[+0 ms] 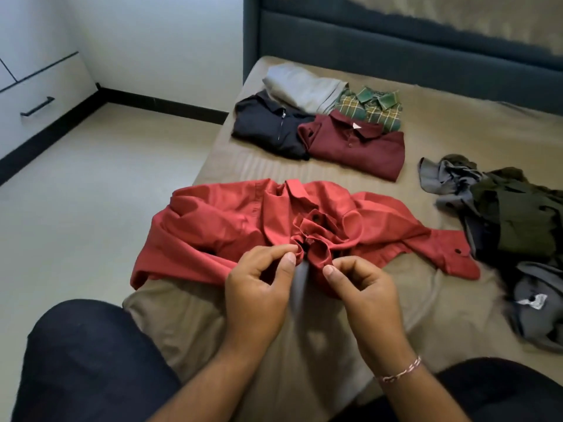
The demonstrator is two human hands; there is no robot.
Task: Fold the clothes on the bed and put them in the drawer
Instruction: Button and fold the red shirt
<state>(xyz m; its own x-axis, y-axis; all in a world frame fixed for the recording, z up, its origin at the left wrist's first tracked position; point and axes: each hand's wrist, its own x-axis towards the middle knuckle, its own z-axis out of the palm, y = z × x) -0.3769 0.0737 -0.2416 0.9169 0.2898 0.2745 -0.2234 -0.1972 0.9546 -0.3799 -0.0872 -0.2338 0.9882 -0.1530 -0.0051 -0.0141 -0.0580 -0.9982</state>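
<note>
The red button-up shirt [274, 226] lies crumpled on the bed [426, 315], its sleeves stretching left to right. Both grips pinch its bunched front placket at the near edge: left hand [259, 287] and right hand [362, 293], equally close.

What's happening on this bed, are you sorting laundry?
A person is folding clothes. Both hands, left hand and right hand, pinch the front of a red shirt spread on the bed, at its buttons. Four folded garments, including a maroon polo, lie near the headboard. An unfolded pile waits to the right.
</note>
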